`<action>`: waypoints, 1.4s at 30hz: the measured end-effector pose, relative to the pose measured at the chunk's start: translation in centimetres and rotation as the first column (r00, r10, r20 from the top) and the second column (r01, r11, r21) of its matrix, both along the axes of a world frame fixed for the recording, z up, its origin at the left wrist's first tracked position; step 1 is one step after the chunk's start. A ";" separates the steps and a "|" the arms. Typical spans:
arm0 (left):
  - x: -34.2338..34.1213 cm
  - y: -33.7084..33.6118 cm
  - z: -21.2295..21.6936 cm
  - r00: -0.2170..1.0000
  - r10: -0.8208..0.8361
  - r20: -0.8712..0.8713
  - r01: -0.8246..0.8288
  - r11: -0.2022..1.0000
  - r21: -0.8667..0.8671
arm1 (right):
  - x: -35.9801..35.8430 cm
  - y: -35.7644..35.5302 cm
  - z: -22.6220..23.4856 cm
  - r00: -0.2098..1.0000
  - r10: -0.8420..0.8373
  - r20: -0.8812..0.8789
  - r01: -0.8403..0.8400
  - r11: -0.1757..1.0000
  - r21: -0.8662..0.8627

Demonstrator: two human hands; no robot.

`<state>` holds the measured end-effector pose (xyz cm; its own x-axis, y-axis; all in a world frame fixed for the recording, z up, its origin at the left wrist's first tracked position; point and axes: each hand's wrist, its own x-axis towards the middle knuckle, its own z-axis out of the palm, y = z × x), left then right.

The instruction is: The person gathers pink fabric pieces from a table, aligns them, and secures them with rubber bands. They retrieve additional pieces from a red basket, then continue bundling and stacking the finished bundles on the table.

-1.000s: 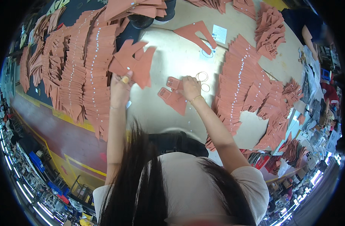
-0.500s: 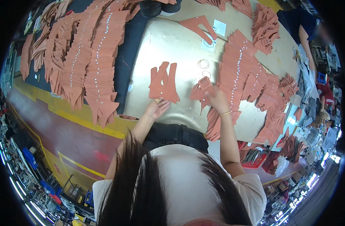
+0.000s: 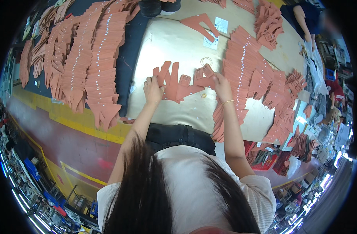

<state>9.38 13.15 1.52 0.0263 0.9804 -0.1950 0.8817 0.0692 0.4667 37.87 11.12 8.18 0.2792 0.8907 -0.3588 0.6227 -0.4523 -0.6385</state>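
A small stack of forked, orange-brown cut pieces point(image 3: 171, 84), flat like leather or fabric, lies on the pale tabletop in front of me. My left hand point(image 3: 153, 91) is closed on their left edge, thumb on top. One cut piece with a square-holed tab point(image 3: 185, 80) overlaps them on the right. Farther right, my right hand point(image 3: 224, 89) pinches a few small orange-brown pieces with square-holed tabs point(image 3: 204, 75), held by their right end. A small yellowish round thing point(image 3: 203, 95) sits just below these; I cannot make out what it is.
Long fanned rows of similar pieces point(image 3: 104, 66) cover the dark surface at left, and another row point(image 3: 240, 66) lies right of my hand. Thin bands point(image 3: 206, 61), a larger forked piece point(image 3: 200, 24) and paper labels point(image 3: 221, 25) lie beyond. Another person's arm point(image 3: 301, 21) shows at far right.
My left hand has moved up from the forked pieces' lower edge to their left side and closed. My right hand has moved up slightly; one tabbed piece now overlaps the forked ones.
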 end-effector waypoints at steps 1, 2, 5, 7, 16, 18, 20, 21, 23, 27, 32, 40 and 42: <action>0.4 0.4 -0.1 0.997 -0.011 -0.073 0.009 1.000 -0.020 | 0.1 0.4 0.7 0.999 0.015 -0.042 -0.013 0.999 0.050; 0.5 0.9 -0.3 0.998 -0.004 -0.058 -0.001 0.996 -0.085 | 0.1 0.7 1.1 0.996 0.031 -0.088 -0.022 0.994 0.109; -0.1 2.1 -0.4 1.000 0.013 0.025 -0.007 0.973 -0.231 | 0.2 1.6 1.0 0.832 -0.027 -0.554 0.130 0.980 0.148; -0.2 2.7 0.5 0.993 0.034 0.113 0.009 0.931 -0.365 | 0.3 1.6 -0.3 0.779 -0.109 -0.618 0.158 0.987 0.025; -1.1 5.7 12.8 0.919 0.139 0.369 0.091 0.836 -0.542 | -3.5 -1.2 -7.3 0.972 -0.107 0.210 0.117 0.993 -0.035; -1.0 6.3 12.4 0.756 0.306 0.578 0.060 0.847 -0.528 | -3.9 -1.3 -7.6 0.972 -0.142 0.189 0.167 0.978 -0.123; -0.7 7.1 10.3 0.594 0.399 0.698 0.041 0.852 -0.521 | -3.7 -1.0 -7.7 0.978 -0.149 0.146 0.176 0.966 -0.192; -0.7 7.4 9.0 0.602 0.421 0.678 0.043 0.831 -0.555 | -3.4 -0.8 -7.7 0.984 -0.138 0.110 0.159 0.966 -0.206; -0.9 7.6 6.2 0.620 0.463 0.633 0.045 0.784 -0.619 | -2.8 -0.7 -7.4 0.992 -0.123 0.031 0.127 0.966 -0.223; -2.5 6.4 1.7 0.818 0.396 0.418 0.003 0.724 -0.690 | -1.3 -1.2 -6.1 0.985 -0.166 0.043 0.170 0.974 -0.152; -3.3 3.0 -0.1 0.960 0.211 0.184 -0.102 0.875 -0.472 | -0.9 -1.1 -3.9 0.981 -0.096 0.172 0.113 0.989 -0.096; -0.9 0.8 -0.5 0.963 0.270 0.008 -0.256 0.920 -0.297 | 0.0 5.8 -2.8 0.949 -0.005 0.316 -0.070 0.971 0.228; -1.1 1.3 -0.6 0.920 0.388 0.063 -0.327 0.843 -0.426 | 1.3 10.2 -4.1 0.971 -0.028 0.239 -0.024 0.977 0.212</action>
<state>8.31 14.49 0.96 -0.2535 0.7647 -0.5925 0.6861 0.5739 0.4471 39.20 21.29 4.06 0.3360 0.9381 -0.0845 0.7680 -0.3248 -0.5520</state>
